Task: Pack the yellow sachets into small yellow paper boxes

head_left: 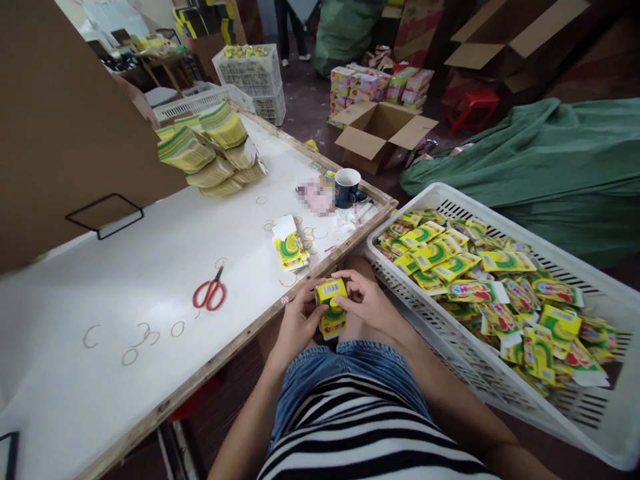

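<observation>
Between my two hands, above my lap at the table's edge, is a small yellow and green printed carton with a barcode. My left hand grips its left side, thumb on the front. My right hand holds the right side with thumb and fingers. Just beyond, a small pile of flat yellow-green cartons lies on the white table. To my right stands a white plastic crate with many similar cartons inside.
Red-handled scissors and several rubber bands lie on the table. Bundled flat cartons are stacked at the far end. A dark mug stands near the right edge. An open cardboard box and a green sack are on the floor.
</observation>
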`<state>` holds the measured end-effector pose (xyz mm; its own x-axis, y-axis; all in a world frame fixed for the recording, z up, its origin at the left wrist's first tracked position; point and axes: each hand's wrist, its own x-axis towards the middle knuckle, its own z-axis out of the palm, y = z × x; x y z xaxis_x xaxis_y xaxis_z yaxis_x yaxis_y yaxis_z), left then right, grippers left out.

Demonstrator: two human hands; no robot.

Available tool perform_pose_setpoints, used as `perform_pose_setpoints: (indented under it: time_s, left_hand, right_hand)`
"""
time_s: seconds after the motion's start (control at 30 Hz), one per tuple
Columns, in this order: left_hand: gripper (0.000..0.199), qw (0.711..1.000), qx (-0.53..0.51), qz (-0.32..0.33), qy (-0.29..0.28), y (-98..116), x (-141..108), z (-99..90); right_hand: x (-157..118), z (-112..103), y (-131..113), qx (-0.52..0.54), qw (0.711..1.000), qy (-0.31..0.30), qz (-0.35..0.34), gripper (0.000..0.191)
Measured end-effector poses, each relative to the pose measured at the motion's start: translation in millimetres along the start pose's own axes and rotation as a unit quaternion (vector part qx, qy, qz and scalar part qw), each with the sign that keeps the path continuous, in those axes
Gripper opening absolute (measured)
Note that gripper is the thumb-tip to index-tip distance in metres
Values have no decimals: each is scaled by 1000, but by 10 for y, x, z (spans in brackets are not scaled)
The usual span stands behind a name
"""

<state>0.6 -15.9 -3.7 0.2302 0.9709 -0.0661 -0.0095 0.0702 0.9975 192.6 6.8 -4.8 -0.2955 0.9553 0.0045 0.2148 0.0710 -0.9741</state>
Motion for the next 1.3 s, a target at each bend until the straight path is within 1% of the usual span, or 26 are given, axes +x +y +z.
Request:
perform_pose_setpoints:
  time_s: [0.07, 0.13, 0.23, 0.37, 0.47, 0.53, 0.6, 0.67, 0.8, 0.87, 0.9, 0.93, 0.97, 1.0, 1.03, 1.07, 1.1, 1.13, 1.17, 1.2, 1.27, 1.3]
  left_hand:
    - [48, 1000, -4, 0, -14, -14, -6, 11]
    - [49, 1000, -11, -7, -22, -17, -14, 15]
    - [49, 1000, -12, -9, -17, -12, -22, 20]
    - [48, 1000, -12, -4, -15, -16, -28, 42]
    - [48, 1000, -9, -5, -10, -1, -17, 44]
    - [48, 1000, -21, -2, 5, 38, 0, 20]
    - [50, 999, -43, -2, 14, 94, 18, -16]
    - [51, 998, -62, -5, 15, 143, 30, -37]
    - [50, 997, -78, -4, -3, 144, 37, 37]
    - [51, 997, -79, 2, -16, 109, 55, 92]
    - [53, 997, -74, 7, -19, 90, 77, 103]
    - [55, 998, -62, 17, -12, 71, 109, 95]
    - [56, 999, -37, 31, 9, 52, 155, 65]
    - [55, 998, 4, 50, 48, 33, 213, 13]
    - [55, 991, 56, 67, 102, 11, 283, -57]
    - [53, 975, 119, 81, 168, -15, 362, -142]
    - [53, 952, 182, 79, 235, -44, 445, -233]
    - [59, 930, 229, 57, 283, -77, 528, -326]
    - [64, 915, 255, 25, 313, -112, 608, -412]
    - [66, 907, 264, -4, 327, -145, 679, -489]
    - [64, 908, 255, -41, 330, -189, 777, -600]
    - [60, 912, 245, -45, 325, -193, 798, -632]
  right_hand:
    - [4, 29, 37, -37, 999, 4, 9, 41]
    - [11, 49, 70, -77, 997, 23, 10, 37]
    - [23, 63, 95, -117, 993, 30, 4, 38]
    - [39, 100, 74, -141, 990, 21, 6, 40]
    - [56, 130, 38, -159, 986, 49, 17, 39]
    - [67, 123, 22, -155, 986, 58, -2, 40]
    - [71, 96, 28, -128, 989, 59, -42, 38]
    - [62, 70, 54, -71, 994, 52, -64, 34]
    - [9, 90, 106, 77, 996, 38, -27, 31]
    - [-16, 110, 100, 117, 991, 57, -20, 29]
    - [-24, 107, 89, 131, 988, 82, -18, 28]
    - [-26, 90, 76, 149, 981, 126, -14, 29]
    - [-24, 59, 66, 175, 966, 189, -13, 30]
    - [-17, 15, 60, 208, 942, 264, -16, 33]
    - [-8, -35, 63, 246, 909, 336, -19, 37]
    - [2, -84, 74, 284, 876, 391, -18, 40]
    - [11, -122, 95, 317, 852, 416, -8, 43]
    - [18, -142, 123, 340, 845, 412, 12, 47]
    - [22, -138, 156, 351, 852, 387, 42, 49]
    - [23, -109, 190, 353, 864, 351, 74, 51]
    - [15, 6, 243, 345, 886, 286, 119, 54]
    - [9, 78, 252, 340, 894, 265, 124, 54]
